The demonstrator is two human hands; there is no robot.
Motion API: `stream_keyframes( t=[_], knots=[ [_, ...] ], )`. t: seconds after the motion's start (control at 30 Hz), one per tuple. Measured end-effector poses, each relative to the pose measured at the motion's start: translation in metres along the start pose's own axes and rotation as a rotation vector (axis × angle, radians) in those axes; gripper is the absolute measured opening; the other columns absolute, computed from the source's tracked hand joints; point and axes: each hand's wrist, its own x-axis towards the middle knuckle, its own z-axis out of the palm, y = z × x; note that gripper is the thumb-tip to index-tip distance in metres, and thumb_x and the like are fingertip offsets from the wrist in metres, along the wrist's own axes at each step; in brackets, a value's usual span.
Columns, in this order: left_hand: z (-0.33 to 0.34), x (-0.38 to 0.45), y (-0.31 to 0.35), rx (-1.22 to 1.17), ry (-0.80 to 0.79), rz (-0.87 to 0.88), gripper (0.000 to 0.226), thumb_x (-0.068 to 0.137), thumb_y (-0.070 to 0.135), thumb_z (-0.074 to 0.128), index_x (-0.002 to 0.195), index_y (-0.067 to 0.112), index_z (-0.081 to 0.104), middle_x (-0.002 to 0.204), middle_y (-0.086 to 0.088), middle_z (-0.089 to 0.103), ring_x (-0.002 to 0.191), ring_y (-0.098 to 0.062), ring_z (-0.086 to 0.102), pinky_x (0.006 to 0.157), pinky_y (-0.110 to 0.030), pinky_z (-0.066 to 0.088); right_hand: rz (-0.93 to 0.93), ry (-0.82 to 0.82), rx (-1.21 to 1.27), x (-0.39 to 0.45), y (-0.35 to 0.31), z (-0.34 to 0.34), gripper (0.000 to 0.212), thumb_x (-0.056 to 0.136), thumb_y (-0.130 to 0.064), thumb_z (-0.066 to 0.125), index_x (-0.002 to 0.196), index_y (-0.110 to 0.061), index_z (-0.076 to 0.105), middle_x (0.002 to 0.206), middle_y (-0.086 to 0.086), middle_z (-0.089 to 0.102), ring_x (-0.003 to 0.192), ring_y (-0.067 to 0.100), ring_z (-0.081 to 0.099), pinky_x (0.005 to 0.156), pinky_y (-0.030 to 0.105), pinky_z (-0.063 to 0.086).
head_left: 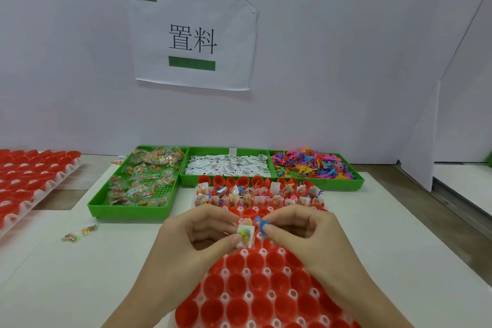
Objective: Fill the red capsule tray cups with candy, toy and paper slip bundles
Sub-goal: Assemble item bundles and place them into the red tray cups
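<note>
We hold both hands over the red capsule tray [255,298], which sits at 6 o'clock on the white table [111,269]. The left hand [197,234] pinches a candy packet [246,235] backed by a folded paper slip [245,222], thumb below and fingers curled above. The right hand [300,231] pinches a small blue toy [261,224] between thumb and forefinger, just beside the packet's upper right corner. Whether toy and packet touch we cannot tell. We judge the step in hand to be joining the three pieces into one bundle before dropping it into a cup. The far rows at 12 o'clock already hold filled bundles [255,196]; the near rows stand empty, so most of the tray remains to be done. To do this well, we would lay the toy flat against the packet face, let the left thumb take over the hold on all three pieces, then lower the bundle upright into the next empty cup below the filled rows, slip to the back, as the finished ones appear to stand. Risk: a loose pinch may let the slip slide out. Supply bins lie beyond the tray: candy bin [138,184] at 11 o'clock, slip bin [226,165] at 12, toy bin [314,166] at 1. Two stray packets [80,233] lie at 9 o'clock. A second red tray [29,176] sits at 10 o'clock.
</note>
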Motion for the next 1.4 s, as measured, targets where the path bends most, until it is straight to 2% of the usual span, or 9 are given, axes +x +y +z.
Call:
stream_keyframes(
  t=[0.17, 0.23, 0.4, 0.57, 0.83, 1.0, 1.2, 1.3, 1.4],
  knots=[
    [0.007, -0.002, -0.004, 0.028, -0.082, -0.014, 0.022, 0.076, 0.014, 0.087, 0.093, 0.023, 0.078, 0.088, -0.010, 0.078, 0.078, -0.025, 0.077, 0.072, -0.027, 0.062, -0.031, -0.053, -0.027, -0.013, 0.000, 0.009, 0.015, 0.075, -0.033, 0.086, 0.087, -0.026, 0.081, 0.088, -0.001, 0.079, 0.083, 0.016, 0.076, 0.077, 0.025, 0.061],
    [0.009, -0.003, -0.007, 0.037, -0.082, -0.028, 0.022, 0.077, 0.012, 0.087, 0.093, 0.022, 0.077, 0.089, -0.010, 0.077, 0.078, -0.025, 0.078, 0.074, -0.031, 0.063, -0.044, -0.088, -0.042, -0.017, -0.001, 0.009, 0.010, 0.080, -0.026, 0.085, 0.089, -0.029, 0.082, 0.088, -0.001, 0.079, 0.084, 0.016, 0.076, 0.078, 0.026, 0.061],
    [0.008, -0.003, -0.009, 0.101, -0.075, -0.027, 0.025, 0.080, 0.010, 0.085, 0.097, 0.027, 0.077, 0.090, -0.006, 0.076, 0.078, -0.023, 0.078, 0.076, -0.035, 0.064, -0.018, -0.120, -0.041, -0.019, 0.002, 0.009, 0.021, 0.090, -0.009, 0.075, 0.094, -0.029, 0.082, 0.092, -0.003, 0.078, 0.090, 0.014, 0.075, 0.083, 0.024, 0.059],
    [0.006, -0.003, -0.008, 0.159, -0.051, 0.043, 0.022, 0.079, 0.016, 0.086, 0.095, 0.029, 0.078, 0.087, -0.002, 0.078, 0.080, -0.020, 0.077, 0.073, -0.029, 0.062, -0.018, -0.174, 0.011, -0.019, -0.001, 0.008, 0.019, 0.087, -0.015, 0.080, 0.099, -0.029, 0.080, 0.097, -0.003, 0.079, 0.095, 0.014, 0.075, 0.087, 0.024, 0.059],
    [0.021, -0.007, -0.014, 0.111, -0.035, 0.062, 0.023, 0.075, 0.021, 0.085, 0.094, 0.031, 0.079, 0.087, -0.001, 0.079, 0.083, -0.020, 0.077, 0.077, -0.026, 0.061, -0.092, -0.155, -0.159, -0.014, 0.002, -0.008, 0.015, 0.086, -0.020, 0.081, 0.098, -0.030, 0.080, 0.089, -0.007, 0.078, 0.084, 0.011, 0.073, 0.075, 0.022, 0.058],
    [0.028, -0.009, -0.012, 0.095, -0.064, 0.055, 0.030, 0.079, 0.016, 0.083, 0.101, 0.035, 0.077, 0.092, 0.000, 0.080, 0.087, -0.019, 0.077, 0.080, -0.029, 0.062, -0.142, -0.211, -0.235, -0.008, 0.003, -0.022, 0.018, 0.090, -0.019, 0.077, 0.102, -0.033, 0.080, 0.094, -0.010, 0.077, 0.088, 0.011, 0.073, 0.080, 0.025, 0.059],
    [0.033, 0.000, -0.011, 0.143, -0.007, 0.087, 0.020, 0.082, 0.021, 0.080, 0.097, 0.035, 0.078, 0.090, 0.002, 0.078, 0.087, -0.018, 0.075, 0.080, -0.030, 0.061, -0.063, 0.123, -0.204, 0.016, 0.022, -0.076, 0.020, 0.087, -0.008, 0.077, 0.094, -0.027, 0.081, 0.086, -0.008, 0.079, 0.084, 0.006, 0.074, 0.077, 0.012, 0.054],
    [0.042, 0.011, -0.009, 0.240, -0.064, 0.133, 0.016, 0.087, 0.021, 0.079, 0.095, 0.035, 0.077, 0.088, 0.008, 0.077, 0.085, -0.016, 0.074, 0.076, -0.028, 0.060, -0.001, 0.205, -0.312, 0.024, 0.040, -0.096, 0.019, 0.087, -0.011, 0.078, 0.091, -0.030, 0.080, 0.085, -0.015, 0.077, 0.082, 0.003, 0.072, 0.073, 0.016, 0.056],
    [0.059, 0.034, -0.005, 0.357, -0.121, 0.184, 0.006, 0.088, 0.033, 0.077, 0.094, 0.033, 0.077, 0.082, 0.014, 0.073, 0.078, -0.011, 0.070, 0.067, -0.020, 0.056, 0.048, 0.231, -0.418, 0.028, 0.054, -0.107, 0.018, 0.087, -0.015, 0.079, 0.089, -0.032, 0.080, 0.082, -0.017, 0.076, 0.081, 0.003, 0.071, 0.078, 0.025, 0.059]
  ],
)
